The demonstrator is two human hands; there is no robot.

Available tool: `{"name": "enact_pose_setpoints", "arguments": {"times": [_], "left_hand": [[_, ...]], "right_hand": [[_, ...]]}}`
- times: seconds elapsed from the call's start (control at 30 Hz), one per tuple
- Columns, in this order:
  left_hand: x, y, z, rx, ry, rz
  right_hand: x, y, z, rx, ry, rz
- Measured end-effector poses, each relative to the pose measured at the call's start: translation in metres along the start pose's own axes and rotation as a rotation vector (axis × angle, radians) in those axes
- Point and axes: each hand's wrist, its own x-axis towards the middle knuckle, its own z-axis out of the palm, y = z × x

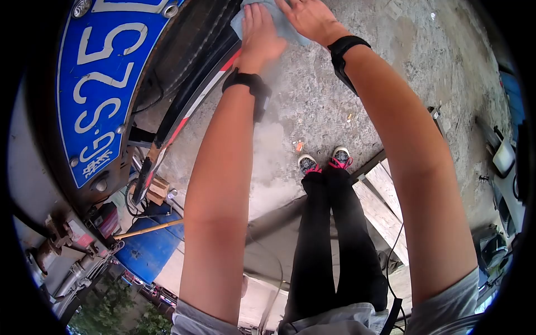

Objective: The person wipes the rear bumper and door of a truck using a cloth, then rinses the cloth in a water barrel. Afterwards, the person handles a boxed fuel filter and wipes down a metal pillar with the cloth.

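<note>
1. Head view, top: blue cloth [283,25] by a black rail [188,86] with red and white tape [207,90].
2. On the cloth: left hand [260,40], flat, fingers straight, close together.
3. Near the cloth: right hand [312,21], fingers partly cut off; cannot really tell if apart or together.
4. Far left: blue number plate [103,92].

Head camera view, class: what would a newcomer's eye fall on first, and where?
Probably the big, white-lettered blue number plate, at upper left. Next, at the top edge, the left hand lies on a pale blue cloth, with the right hand close by. Just right of centre, pink-laced shoes stand out.
</note>
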Motion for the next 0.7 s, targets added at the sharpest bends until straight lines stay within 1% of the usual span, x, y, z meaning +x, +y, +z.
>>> {"name": "enact_pose_setpoints", "arguments": {"times": [0.1,0.13,0.23,0.33,0.43,0.47,0.57,0.63,0.7], "left_hand": [[0.001,-0.012,0.010,0.018,-0.051,-0.004],[0.004,-0.014,0.010,0.023,-0.058,0.005],[0.000,-0.020,0.013,-0.007,0.037,0.072],[-0.016,-0.037,0.012,0.077,0.092,0.144],[-0.056,-0.052,-0.009,0.026,0.063,0.055],[-0.071,-0.062,-0.016,0.038,0.056,0.031],[-0.116,-0.098,-0.029,0.097,0.021,-0.022],[-0.139,-0.111,-0.035,0.159,-0.007,-0.040],[-0.147,-0.114,-0.035,0.162,-0.011,-0.081]], "right_hand": [[0.003,-0.016,-0.001,-0.291,-0.128,0.029],[0.005,-0.022,0.001,-0.301,-0.148,0.075],[0.003,-0.034,-0.002,-0.216,-0.095,0.153],[-0.002,-0.062,-0.018,-0.074,-0.081,0.195],[0.000,-0.103,-0.035,-0.197,-0.204,0.140],[0.003,-0.116,-0.033,-0.156,-0.249,0.123],[0.010,-0.158,-0.030,-0.112,-0.266,0.041],[0.012,-0.188,-0.028,0.013,-0.253,0.023],[0.011,-0.198,-0.025,0.114,-0.215,0.020]]}}
